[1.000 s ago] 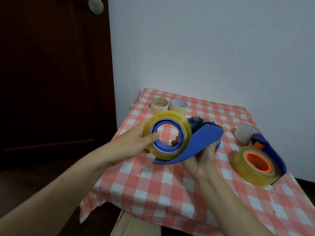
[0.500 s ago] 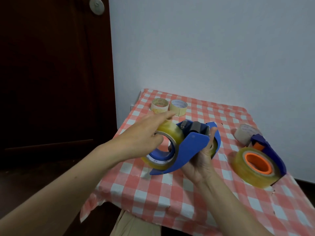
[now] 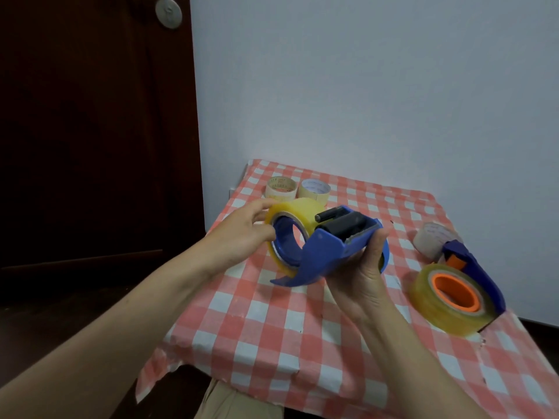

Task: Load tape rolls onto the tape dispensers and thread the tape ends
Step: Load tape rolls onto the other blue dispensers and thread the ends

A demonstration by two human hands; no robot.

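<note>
Head view: two blue dispensers are in sight, each with one clear yellowish roll on its hub. The first dispenser (image 3: 329, 252) is held up over the counter (image 3: 272, 337), which is covered in a red-and-white checked cloth. The right hand (image 3: 360, 279) grips this dispenser from below, fingers wrapped round its far side and thumb against the near edge by the black roller. The roll (image 3: 292, 216) sits on the dispenser's blue hub, tilted so that its open centre faces left. The left hand (image 3: 242, 234) rests on that roll, fingers spread over its top rim and thumb at the inner edge of the core; it touches the roll but is not clenched around it. Whether a loose tape end is pulled out cannot be told.

The second dispenser (image 3: 478, 267) lies on its side on the counter at the right, well apart from the hands. Its roll (image 3: 444, 306) sits on an orange hub.

Three loose rolls lie on the counter: two small ones side by side at the far edge, a cream one (image 3: 281, 187) and a pale one (image 3: 314, 190), just touching, and a whitish one (image 3: 432, 237) just behind the second dispenser. That makes five rolls in all.
</note>
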